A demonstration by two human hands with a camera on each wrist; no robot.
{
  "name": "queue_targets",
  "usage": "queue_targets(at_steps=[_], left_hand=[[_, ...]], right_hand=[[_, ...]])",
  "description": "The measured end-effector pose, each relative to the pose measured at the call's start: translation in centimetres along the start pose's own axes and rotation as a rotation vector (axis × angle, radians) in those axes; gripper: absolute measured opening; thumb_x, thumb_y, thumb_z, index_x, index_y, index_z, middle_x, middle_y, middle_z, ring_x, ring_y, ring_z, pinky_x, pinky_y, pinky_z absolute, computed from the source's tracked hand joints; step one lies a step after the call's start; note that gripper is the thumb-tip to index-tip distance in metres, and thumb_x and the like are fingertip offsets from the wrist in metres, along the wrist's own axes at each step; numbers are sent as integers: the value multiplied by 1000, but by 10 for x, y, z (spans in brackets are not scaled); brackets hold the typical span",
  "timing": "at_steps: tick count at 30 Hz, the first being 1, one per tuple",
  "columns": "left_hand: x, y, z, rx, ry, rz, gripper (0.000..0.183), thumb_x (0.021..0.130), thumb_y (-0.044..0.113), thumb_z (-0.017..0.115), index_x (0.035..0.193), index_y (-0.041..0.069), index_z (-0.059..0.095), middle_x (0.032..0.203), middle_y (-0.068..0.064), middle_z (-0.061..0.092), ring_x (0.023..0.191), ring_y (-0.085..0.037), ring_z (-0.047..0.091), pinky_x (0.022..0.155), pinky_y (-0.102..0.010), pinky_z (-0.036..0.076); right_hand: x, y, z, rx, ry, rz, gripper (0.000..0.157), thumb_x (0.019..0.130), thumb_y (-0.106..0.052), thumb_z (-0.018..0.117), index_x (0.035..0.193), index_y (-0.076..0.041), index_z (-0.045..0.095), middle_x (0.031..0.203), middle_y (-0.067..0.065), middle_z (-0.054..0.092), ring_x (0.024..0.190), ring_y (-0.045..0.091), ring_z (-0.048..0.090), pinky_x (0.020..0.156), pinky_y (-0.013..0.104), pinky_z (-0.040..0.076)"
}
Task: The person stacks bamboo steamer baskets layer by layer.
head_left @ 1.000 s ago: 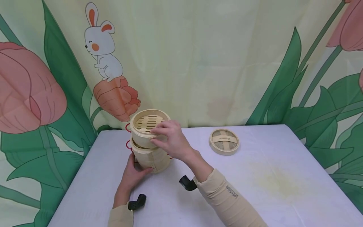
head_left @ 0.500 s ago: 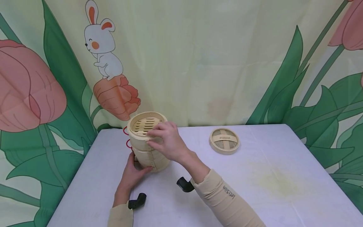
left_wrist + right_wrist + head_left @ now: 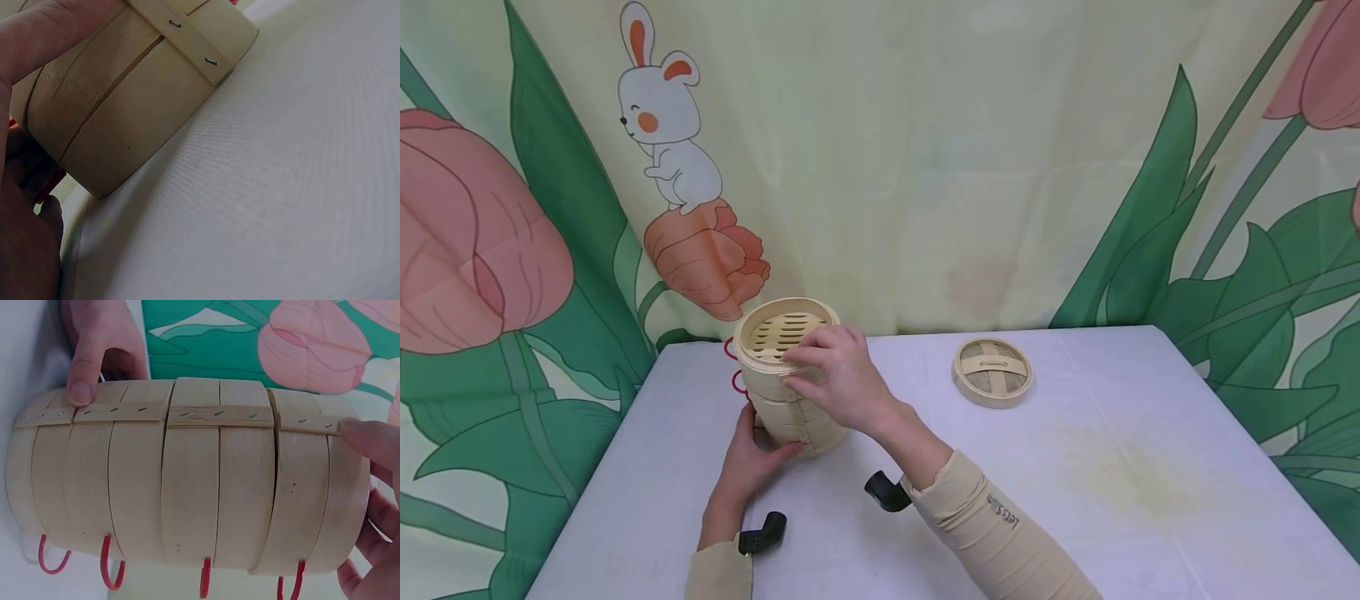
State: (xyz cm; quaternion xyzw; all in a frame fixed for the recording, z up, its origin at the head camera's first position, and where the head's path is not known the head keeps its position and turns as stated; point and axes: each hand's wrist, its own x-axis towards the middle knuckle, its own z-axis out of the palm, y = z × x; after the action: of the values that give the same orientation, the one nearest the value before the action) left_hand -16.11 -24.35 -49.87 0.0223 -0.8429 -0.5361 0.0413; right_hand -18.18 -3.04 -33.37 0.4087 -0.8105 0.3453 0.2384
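Note:
A stack of bamboo steamer baskets (image 3: 778, 400) with red side loops stands at the table's left. My left hand (image 3: 752, 462) holds the lower part of the stack, its thumb across the front and its fingers round the left side. At the top, my right hand (image 3: 842, 375) pinches the near rim of the uppermost basket (image 3: 760, 367), whose slatted floor shows from above. In the right wrist view, that basket (image 3: 319, 487) sits against the tier below, with a thin dark seam between them. What lies inside the lower tiers is hidden.
A round bamboo lid (image 3: 994, 372) with a cross band and a small handle lies farther right on the white-covered table (image 3: 1075, 467). Behind the table hangs a printed curtain (image 3: 925, 167). A black wrist mount (image 3: 887, 492) juts out from the right sleeve.
The uppermost basket has come down and slightly left from a raised, offset position onto the tier below, my right hand moving with it. My left hand has stayed in place.

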Motion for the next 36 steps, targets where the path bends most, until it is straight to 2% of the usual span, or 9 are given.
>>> queue_targets(at_steps=[22, 36], left_hand=[[-1, -1, 2, 21, 3, -24, 117, 75, 37, 91, 160, 9, 15, 162, -16, 24, 150, -33, 19, 119, -58, 15], [0, 0, 1, 9, 8, 8, 114, 76, 34, 90, 159, 6, 17, 160, -18, 26, 148, -34, 22, 119, -57, 15]], right_hand=[[0, -1, -2, -34, -49, 18, 22, 84, -18, 83, 104, -12, 78, 100, 1, 67, 104, 20, 60, 104, 45, 36], [5, -1, -4, -28, -125, 29, 22, 86, -18, 82, 107, -14, 78, 102, 0, 68, 108, 21, 58, 106, 42, 34]])
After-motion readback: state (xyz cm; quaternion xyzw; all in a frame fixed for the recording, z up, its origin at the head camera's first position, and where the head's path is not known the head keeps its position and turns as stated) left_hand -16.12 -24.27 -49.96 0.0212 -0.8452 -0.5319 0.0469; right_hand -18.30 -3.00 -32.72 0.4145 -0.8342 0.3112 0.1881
